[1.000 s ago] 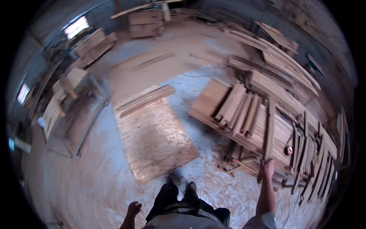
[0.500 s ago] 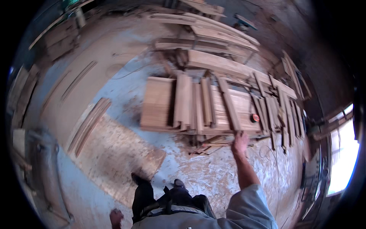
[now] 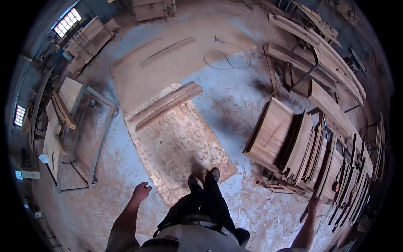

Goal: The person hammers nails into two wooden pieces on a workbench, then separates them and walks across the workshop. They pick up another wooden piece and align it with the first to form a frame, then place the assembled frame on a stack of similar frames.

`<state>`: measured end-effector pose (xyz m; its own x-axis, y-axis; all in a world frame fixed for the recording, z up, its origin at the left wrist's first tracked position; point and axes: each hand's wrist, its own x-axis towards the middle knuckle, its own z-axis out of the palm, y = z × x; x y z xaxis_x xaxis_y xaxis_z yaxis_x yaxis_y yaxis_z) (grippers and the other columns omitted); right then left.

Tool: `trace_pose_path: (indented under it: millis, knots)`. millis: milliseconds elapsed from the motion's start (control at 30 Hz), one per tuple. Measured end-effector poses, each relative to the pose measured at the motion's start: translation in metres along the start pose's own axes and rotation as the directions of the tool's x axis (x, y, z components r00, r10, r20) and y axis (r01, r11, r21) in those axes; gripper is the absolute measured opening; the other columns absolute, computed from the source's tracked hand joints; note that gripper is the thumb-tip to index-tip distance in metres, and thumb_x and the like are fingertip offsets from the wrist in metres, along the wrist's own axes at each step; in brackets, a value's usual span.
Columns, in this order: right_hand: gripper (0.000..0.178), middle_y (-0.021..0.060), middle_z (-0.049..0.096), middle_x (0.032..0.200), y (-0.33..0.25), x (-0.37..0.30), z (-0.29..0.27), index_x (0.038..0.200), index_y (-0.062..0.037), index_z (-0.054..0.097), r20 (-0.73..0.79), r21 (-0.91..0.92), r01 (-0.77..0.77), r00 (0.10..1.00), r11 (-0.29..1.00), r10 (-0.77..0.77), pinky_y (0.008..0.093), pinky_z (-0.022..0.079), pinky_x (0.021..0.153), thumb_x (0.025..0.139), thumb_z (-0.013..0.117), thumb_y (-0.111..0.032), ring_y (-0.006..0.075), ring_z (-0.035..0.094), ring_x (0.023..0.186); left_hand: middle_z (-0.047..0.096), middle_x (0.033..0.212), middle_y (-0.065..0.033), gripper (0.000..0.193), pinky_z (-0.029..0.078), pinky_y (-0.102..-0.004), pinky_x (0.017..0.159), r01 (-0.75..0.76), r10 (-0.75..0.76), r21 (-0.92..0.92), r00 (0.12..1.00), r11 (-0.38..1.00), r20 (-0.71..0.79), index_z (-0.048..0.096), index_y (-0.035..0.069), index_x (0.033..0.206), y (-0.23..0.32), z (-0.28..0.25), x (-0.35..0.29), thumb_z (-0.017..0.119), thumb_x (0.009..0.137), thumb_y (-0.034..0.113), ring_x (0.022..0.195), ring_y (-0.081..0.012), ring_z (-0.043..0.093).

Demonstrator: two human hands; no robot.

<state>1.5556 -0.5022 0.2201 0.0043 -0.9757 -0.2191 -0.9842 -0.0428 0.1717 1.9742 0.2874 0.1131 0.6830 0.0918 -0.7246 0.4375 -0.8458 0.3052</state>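
Note:
My right hand (image 3: pixel 313 206) is at the near end of a long wooden strip (image 3: pixel 326 166), its fingers closed around that end. This strip lies across a workbench of stacked planks on the right, between other wooden strips (image 3: pixel 300 145) and an orange-and-black round tape measure (image 3: pixel 336 186). My left hand (image 3: pixel 142 191) hangs over the floor at lower left, fingers curled in and nothing seen in them. Below it lies the edge of a worn, stained board (image 3: pixel 180 143) on the floor, where my feet stand.
Several wooden strips (image 3: pixel 168 105) lie across the far part of the floor board. A wheeled metal frame (image 3: pixel 98 147) with planks stands at left. A thin hose (image 3: pixel 226 67) loops on the floor ahead. Long timbers (image 3: pixel 319 54) rest on stands at far right.
The view has swung left, so the workbench now sits farther right. My left hand has risen forward into fuller view. My right hand stays at the strip's end.

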Motion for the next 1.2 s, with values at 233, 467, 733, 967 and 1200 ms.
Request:
trace_pose_path:
  millis: [233,467,733,967,1200]
  knots:
    - [0.021,0.0051,0.058,0.072,-0.011,0.003,-0.011,0.081,-0.0024,0.058,0.315,0.757,-0.126,0.93,0.641,-0.19,0.0336,0.048,0.057,0.086,0.066,-0.021,0.0152,0.057,0.061,0.064,0.09,-0.0123,0.053,0.049,-0.0323,0.053,0.057,0.031,-0.386,0.976,0.921,0.218,0.05,-0.006,0.132,0.027,0.057,0.01,0.062,0.085,0.013,0.07,-0.0204,0.061]
    - [0.047,0.0032,0.063,0.089,-0.088,-0.049,-0.102,0.113,0.0014,0.063,0.21,0.919,-0.127,0.959,0.373,-0.191,0.0273,0.046,0.068,0.094,0.061,-0.041,0.0099,0.054,0.077,0.054,0.078,-0.0065,0.037,0.042,-0.0315,0.049,0.183,-0.084,-0.265,0.934,0.947,0.347,0.052,0.003,0.12,0.083,0.027,0.06,0.058,0.085,0.012,0.06,-0.0167,0.052]
    - [0.051,0.0053,0.065,0.1,-0.17,-0.113,-0.174,0.124,0.004,0.06,0.021,0.944,0.025,0.991,0.328,-0.135,0.0292,0.047,0.079,0.096,0.058,-0.038,0.0115,0.056,0.09,0.051,0.076,-0.0029,0.047,0.035,-0.0255,0.044,0.138,0.033,-0.433,0.931,0.891,0.365,0.043,0.009,0.131,0.18,-0.009,0.117,0.055,0.085,0.004,0.052,-0.0113,0.045]
    - [0.026,0.0002,0.057,0.075,-0.341,-0.194,-0.204,0.107,-0.003,0.059,-0.178,0.961,0.209,0.969,0.183,-0.17,0.025,0.042,0.053,0.084,0.062,-0.015,0.0078,0.053,0.063,0.061,0.083,-0.0138,0.049,0.044,-0.0307,0.044,-0.076,0.175,-0.373,0.955,0.925,0.24,0.047,-0.007,0.131,0.117,-0.079,0.187,0.057,0.085,0.006,0.055,-0.0172,0.058]
    - [0.04,0.0073,0.059,0.078,-0.485,-0.278,-0.189,0.113,-0.0002,0.05,-0.275,0.961,0.259,0.849,-0.098,-0.451,0.0287,0.05,0.055,0.087,0.07,-0.024,0.0152,0.059,0.06,0.07,0.089,-0.017,0.055,0.053,-0.0327,0.057,0.003,0.01,-0.248,0.999,0.969,0.049,0.052,-0.007,0.129,0.046,-0.169,0.221,0.063,0.084,0.022,0.063,-0.0185,0.065]
